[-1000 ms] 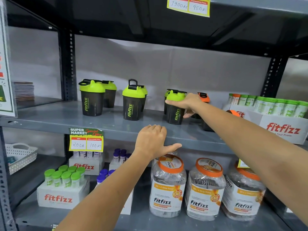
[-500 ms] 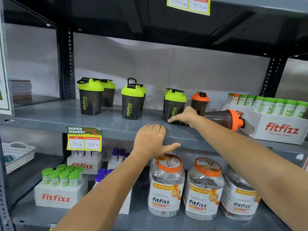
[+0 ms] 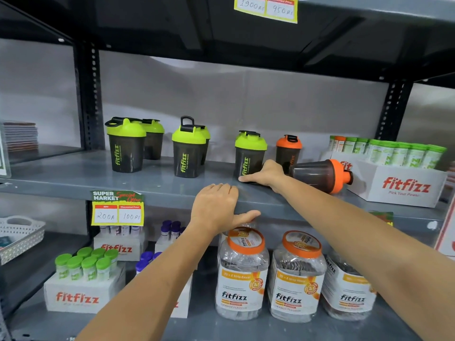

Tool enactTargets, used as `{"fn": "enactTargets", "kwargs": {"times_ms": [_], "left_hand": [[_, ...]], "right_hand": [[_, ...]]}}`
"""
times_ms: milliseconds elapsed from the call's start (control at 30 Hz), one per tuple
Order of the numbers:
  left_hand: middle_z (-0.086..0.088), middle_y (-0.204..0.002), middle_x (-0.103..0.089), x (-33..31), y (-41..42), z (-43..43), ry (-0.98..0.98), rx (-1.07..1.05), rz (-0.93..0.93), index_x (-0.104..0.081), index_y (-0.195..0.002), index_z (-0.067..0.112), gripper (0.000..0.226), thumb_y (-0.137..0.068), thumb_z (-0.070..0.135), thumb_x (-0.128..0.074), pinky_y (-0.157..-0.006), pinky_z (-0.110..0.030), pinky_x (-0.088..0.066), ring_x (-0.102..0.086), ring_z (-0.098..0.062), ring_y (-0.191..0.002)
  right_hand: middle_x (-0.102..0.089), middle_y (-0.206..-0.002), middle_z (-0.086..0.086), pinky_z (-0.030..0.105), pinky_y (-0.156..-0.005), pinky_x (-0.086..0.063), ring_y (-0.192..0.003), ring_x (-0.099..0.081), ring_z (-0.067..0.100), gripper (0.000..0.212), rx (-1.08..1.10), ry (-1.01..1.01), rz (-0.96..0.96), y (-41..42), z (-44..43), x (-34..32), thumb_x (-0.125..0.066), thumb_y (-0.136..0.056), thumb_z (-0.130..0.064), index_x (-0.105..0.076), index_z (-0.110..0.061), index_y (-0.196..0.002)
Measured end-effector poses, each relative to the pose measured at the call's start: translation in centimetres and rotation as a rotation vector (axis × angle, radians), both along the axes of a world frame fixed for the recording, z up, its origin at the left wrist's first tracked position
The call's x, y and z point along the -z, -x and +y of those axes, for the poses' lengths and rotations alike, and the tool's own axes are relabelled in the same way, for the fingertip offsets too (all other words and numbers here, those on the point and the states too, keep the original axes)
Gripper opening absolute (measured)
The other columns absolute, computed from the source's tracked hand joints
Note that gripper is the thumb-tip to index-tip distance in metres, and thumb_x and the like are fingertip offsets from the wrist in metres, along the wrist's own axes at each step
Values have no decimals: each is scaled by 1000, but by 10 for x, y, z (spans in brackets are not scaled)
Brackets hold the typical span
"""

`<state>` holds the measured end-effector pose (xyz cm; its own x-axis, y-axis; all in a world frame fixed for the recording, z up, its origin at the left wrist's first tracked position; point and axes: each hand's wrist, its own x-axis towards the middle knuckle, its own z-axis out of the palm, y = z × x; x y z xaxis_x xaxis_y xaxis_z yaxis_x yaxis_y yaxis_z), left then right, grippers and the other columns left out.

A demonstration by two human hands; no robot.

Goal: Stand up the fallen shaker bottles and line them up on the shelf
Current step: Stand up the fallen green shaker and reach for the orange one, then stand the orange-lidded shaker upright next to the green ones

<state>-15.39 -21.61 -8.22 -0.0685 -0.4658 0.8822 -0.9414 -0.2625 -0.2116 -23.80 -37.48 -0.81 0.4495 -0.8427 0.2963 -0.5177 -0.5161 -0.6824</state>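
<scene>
Several green-lidded dark shaker bottles stand upright on the grey middle shelf: a pair at the left, a pair in the middle and one further right. An orange-lidded shaker stands behind. Another orange-lidded shaker lies on its side, lid pointing right. My right hand rests low on the shelf against the base of the rightmost green shaker, fingers stretched left, just left of the fallen bottle. My left hand grips the shelf's front edge, thumb underneath.
A white Fitfizz box of green-capped tubes sits right of the fallen shaker. A price tag hangs on the shelf edge. Below stand large orange-lidded jars, boxes of small tubes and a white basket.
My right hand came down from the green shaker's lid to its base. With the arm lower, the fallen orange shaker now shows. My left hand stayed on the shelf edge.
</scene>
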Motion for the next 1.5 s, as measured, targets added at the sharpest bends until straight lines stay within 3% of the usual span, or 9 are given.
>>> {"fn": "enactTargets", "kwargs": {"times_ms": [200,367,500,700,800,1000,1167,1367,1500], "left_hand": [[-1,-71,-68,0,2,1,-32,1,27,-65,-76,15,73,-76,81,-32,-60,-29,-49,-63,-19,-63],[-1,-72,-68,0,1,0,-63,2,46,-65,-76,14,76,-78,81,-29,-59,-29,-49,-64,-19,-64],[-1,-70,-67,0,3,2,-89,6,48,-66,-77,14,76,-78,80,-29,-56,-27,-47,-63,-19,-63],[-2,-70,-64,-6,10,6,-159,-22,130,-62,-77,13,76,-74,83,-31,-58,-30,-46,-62,-21,-65],[-6,-90,-65,-15,15,2,-234,-66,125,-60,-93,11,87,-72,86,-20,-85,-41,-45,-61,-26,-88],[-6,-107,-59,-22,43,-17,-315,-29,63,-54,-107,12,86,-76,82,-14,-105,-47,-32,-50,-27,-108],[-8,-113,-58,-28,88,-46,-320,4,72,-52,-111,11,87,-75,83,-21,-105,-48,-30,-47,-30,-116],[-8,-107,-63,-18,104,-63,-307,-33,78,-58,-104,12,85,-76,83,-19,-96,-44,-39,-56,-28,-104],[-5,-91,-63,-17,105,-64,-268,-44,61,-59,-93,14,83,-76,83,-17,-77,-37,-44,-62,-26,-84]], "right_hand": [[-56,-80,2,29,-55,-40,-75,-55,17,60,20,43,82,20,5,-14,-88,-55,-51,-51,-10,-80],[-52,-62,7,40,-64,-56,-57,-55,21,43,65,203,35,59,1,-60,-81,-70,-41,-55,-8,-61],[-66,-70,9,30,-51,-59,-57,-64,17,34,238,301,-119,106,-10,-90,-79,-69,-40,-60,-13,-61],[-58,-70,8,31,-58,-46,-68,-61,29,65,482,323,390,151,-22,-91,-53,-73,-76,-48,-12,-60],[-64,-47,8,27,-49,-44,-48,-66,25,77,478,136,470,152,-21,-78,-38,-72,-84,-58,-10,-66],[-62,-76,19,40,-60,-61,-52,-70,34,85,419,-136,226,149,-31,-55,-56,-60,-86,-49,-6,-90],[-50,-128,22,39,-38,-54,-91,-65,46,83,297,-302,-136,153,-41,-45,-86,-54,-56,-46,-9,-110],[-55,-121,17,37,-43,-58,-92,-65,37,84,212,-269,-217,158,-60,-50,-89,-52,-49,-50,-7,-113],[-58,-109,6,38,-57,-60,-87,-62,24,86,181,11,-126,156,-66,-65,-87,-51,-51,-53,-14,-122]]}}
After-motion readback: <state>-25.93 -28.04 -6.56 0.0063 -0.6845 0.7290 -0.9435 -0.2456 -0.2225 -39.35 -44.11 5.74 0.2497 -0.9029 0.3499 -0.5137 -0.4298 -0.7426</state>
